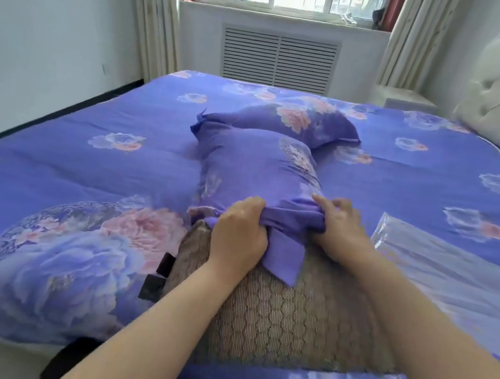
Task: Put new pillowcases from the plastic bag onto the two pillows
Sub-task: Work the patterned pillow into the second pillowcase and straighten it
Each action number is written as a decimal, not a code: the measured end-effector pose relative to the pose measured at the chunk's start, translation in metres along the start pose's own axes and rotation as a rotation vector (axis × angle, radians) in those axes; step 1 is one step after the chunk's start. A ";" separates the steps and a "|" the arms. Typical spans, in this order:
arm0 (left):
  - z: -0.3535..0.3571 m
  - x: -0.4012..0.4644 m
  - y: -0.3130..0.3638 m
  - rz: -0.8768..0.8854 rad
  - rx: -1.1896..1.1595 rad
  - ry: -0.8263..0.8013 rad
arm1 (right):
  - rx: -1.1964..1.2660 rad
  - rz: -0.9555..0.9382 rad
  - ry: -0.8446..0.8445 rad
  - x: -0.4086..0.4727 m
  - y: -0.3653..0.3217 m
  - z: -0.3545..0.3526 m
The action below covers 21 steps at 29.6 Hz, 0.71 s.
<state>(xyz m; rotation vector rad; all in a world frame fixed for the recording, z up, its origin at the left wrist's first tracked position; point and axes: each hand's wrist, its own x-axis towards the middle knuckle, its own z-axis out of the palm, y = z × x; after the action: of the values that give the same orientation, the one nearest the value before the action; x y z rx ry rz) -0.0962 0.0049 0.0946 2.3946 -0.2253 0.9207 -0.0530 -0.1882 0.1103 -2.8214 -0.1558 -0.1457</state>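
While both hands bunch the open hem of a purple pillowcase (255, 170), the job looks a little past halfway. Just left of the grip lies only the flowered bedspread (50, 157), with a big printed peony and two small dark tabs at the pillow's side; I cannot tell what those tabs are.

The left hand (239, 237) has its fingers curled tight round a fistful of the hem, knuckles up. Between the two hands the gathered cloth stretches taut, and a loose flap hangs down toward the person. The right hand (339, 228) clamps the other side of the hem, its fingers dug into the fold.

Beyond the grip, the case already covers the far part of the near pillow (280, 318). On the near side of the grip the pillow's brown patterned ticking is bare, so about half of it is left to cover. Farther beyond still, touching the covered end, a second pillow (289, 120) lies crosswise, fully in matching purple flowered cloth, which suggests it is finished.

To the right of the grip, just beside the right forearm, the clear plastic bag (457, 278) lies flat on the bedspread and looks empty.

What is left, by my reading: draw the hem down over the bare end, then tuck the flap in.
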 end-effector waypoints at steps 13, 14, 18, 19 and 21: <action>-0.004 -0.054 -0.057 -0.223 -0.098 -0.011 | 0.154 -0.065 0.055 -0.023 -0.030 0.022; -0.005 -0.055 -0.052 -0.162 -0.117 0.013 | 0.125 -0.041 0.183 -0.029 -0.021 0.028; 0.000 -0.059 -0.032 -0.040 -0.066 -0.078 | 0.309 0.091 0.411 -0.049 0.011 0.042; 0.001 -0.060 -0.035 -0.080 -0.033 -0.097 | 0.401 0.129 0.349 -0.050 0.012 0.042; 0.003 -0.059 -0.048 -0.156 -0.004 -0.098 | 0.569 0.123 0.266 -0.051 0.009 0.041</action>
<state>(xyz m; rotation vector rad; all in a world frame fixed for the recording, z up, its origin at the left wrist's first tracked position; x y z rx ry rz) -0.1222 0.0406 0.0331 2.4169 -0.0753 0.7317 -0.0992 -0.1885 0.0625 -2.2124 0.0349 -0.3797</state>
